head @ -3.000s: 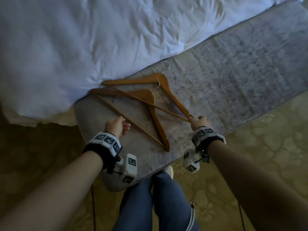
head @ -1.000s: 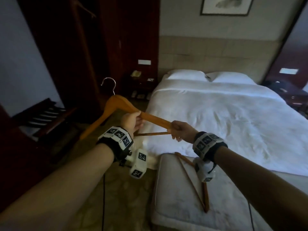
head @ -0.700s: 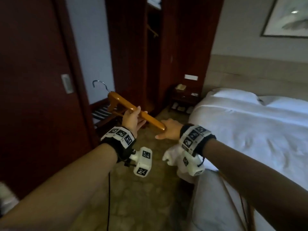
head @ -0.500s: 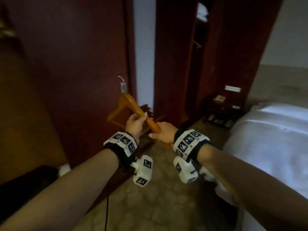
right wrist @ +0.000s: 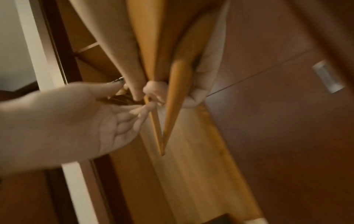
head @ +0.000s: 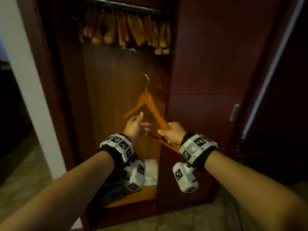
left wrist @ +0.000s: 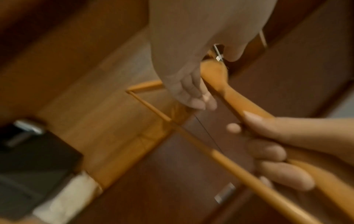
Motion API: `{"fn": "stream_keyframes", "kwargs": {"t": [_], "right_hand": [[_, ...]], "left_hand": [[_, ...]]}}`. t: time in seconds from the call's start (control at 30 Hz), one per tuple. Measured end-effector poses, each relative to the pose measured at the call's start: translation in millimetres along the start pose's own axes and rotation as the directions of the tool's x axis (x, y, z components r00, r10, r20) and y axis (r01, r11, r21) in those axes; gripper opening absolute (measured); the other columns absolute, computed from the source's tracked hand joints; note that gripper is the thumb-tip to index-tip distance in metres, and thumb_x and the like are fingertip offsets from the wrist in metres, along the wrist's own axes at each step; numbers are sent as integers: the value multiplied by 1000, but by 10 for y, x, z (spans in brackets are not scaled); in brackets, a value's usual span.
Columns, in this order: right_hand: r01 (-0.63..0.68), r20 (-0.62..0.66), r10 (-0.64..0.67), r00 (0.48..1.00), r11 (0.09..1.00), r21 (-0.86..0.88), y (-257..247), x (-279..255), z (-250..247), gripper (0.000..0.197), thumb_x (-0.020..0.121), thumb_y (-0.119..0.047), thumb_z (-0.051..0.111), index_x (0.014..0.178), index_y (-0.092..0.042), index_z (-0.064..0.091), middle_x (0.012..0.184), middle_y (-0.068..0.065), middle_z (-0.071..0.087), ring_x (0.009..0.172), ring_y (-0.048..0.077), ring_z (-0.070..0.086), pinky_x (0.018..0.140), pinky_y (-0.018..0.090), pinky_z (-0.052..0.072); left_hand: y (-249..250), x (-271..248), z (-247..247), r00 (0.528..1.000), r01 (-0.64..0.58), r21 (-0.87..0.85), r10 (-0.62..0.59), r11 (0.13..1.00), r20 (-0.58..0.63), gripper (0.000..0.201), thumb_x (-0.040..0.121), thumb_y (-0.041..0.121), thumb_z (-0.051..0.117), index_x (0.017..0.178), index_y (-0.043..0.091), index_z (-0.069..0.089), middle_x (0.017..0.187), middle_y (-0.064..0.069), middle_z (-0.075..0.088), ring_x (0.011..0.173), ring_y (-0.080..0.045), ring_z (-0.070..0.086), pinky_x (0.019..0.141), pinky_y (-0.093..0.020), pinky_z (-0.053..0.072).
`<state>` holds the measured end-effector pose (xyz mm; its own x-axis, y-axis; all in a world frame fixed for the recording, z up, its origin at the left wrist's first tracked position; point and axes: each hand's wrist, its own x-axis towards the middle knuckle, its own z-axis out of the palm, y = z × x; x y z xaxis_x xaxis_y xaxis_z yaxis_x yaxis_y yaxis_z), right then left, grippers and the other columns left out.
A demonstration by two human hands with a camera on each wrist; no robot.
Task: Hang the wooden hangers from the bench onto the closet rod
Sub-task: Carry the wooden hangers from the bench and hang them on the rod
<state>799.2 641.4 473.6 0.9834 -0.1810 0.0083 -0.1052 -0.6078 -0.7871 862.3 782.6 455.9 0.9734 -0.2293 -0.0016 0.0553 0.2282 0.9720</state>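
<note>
Hanger held up at the open closet
Right hand (head: 172,133) grips 1 hanger (head: 147,104); left hand (head: 134,125) loose, fingers relaxed, beneath the rod (head: 123,5).

I've got a wooden hanger (head: 148,106) upright in front of the open closet, metal hook on top, well below the rod (head: 123,5). My right hand (head: 172,133) grips its right arm low down. More wooden hangers (head: 133,30) hang bunched along the rod above.
</note>
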Motion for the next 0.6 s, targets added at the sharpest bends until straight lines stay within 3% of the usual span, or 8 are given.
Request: {"fn": "stream_keyframes", "kwargs": {"t": [0.2,0.27,0.33,0.4,0.5,0.57,0.6], "right_hand": [[27,-14,-26,1000,995,96,-343,1115,154,26,91,-16,58,67,-13,46,58,2,45,49,15,44,52,25,40],[31,-19,-29,999,992,122,-442,1513,143,27,91,-15,58,68,-13,46,59,2,45,49,14,44,51,24,39],[27,-29,-23,999,991,130,-563,1898,133,21,92,-16,58,73,-12,48,63,1,47,52,13,45,51,23,38],[34,-41,-28,999,989,147,-703,2221,139,13,92,-18,58,84,-10,50,67,1,48,55,12,47,51,21,37],[48,-77,-36,996,986,157,-932,2612,168,20,92,-20,58,76,-12,49,65,1,49,55,14,47,53,24,40],[50,-99,-35,994,987,156,-1054,2792,181,23,92,-21,58,72,-13,49,63,0,49,54,14,47,55,25,43],[51,-103,-35,994,986,159,-1110,2885,177,21,92,-21,58,74,-13,50,63,0,49,54,14,47,55,25,43]], "left_hand": [[275,906,-751,984,-79,28,83,996,-160,31,95,41,48,116,18,44,79,-2,68,68,-15,61,78,-35,48],[427,1268,-860,970,-134,36,139,990,-200,33,94,38,50,119,16,44,79,-2,66,66,-14,59,74,-32,47],[632,1622,-928,953,-180,56,188,982,-239,37,93,36,53,122,15,45,80,-1,66,67,-12,59,74,-31,47],[857,1938,-987,926,-242,96,260,965,-273,41,92,37,55,125,15,44,82,0,65,71,-12,59,81,-34,49],[1140,2347,-1102,883,-331,123,353,936,-310,47,90,35,59,129,12,44,84,1,64,71,-10,58,80,-32,49],[1275,2580,-1148,876,-346,142,373,928,-306,49,89,36,60,129,12,43,93,-1,64,76,-9,58,79,-29,48],[1348,2692,-1157,870,-358,154,389,921,-303,52,88,38,61,130,14,43,104,-2,63,85,-11,60,84,-31,49]]}}
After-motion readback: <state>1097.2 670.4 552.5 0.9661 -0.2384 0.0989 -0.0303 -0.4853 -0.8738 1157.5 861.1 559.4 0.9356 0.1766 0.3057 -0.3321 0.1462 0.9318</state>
